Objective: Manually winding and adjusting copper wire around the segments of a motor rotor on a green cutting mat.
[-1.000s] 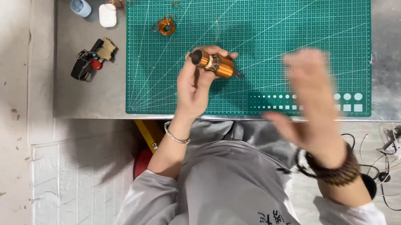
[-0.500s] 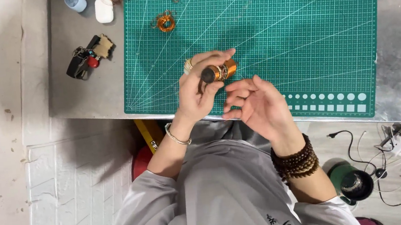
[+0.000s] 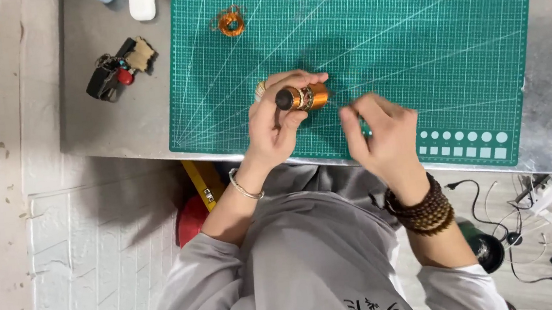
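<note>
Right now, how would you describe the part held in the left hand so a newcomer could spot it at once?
Find the green cutting mat on the grey table. Over its near edge, the left hand grips a small cylinder wound with copper wire, with a dark round end cap. Unlike the loose copper wire coil lying flat near the mat's far corner, it is solid, capped and lifted in the fingers.

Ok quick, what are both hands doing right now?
Left hand: closed around the copper coil.
Right hand: fingertips pinched together; cannot tell what, if anything, they hold.
</note>
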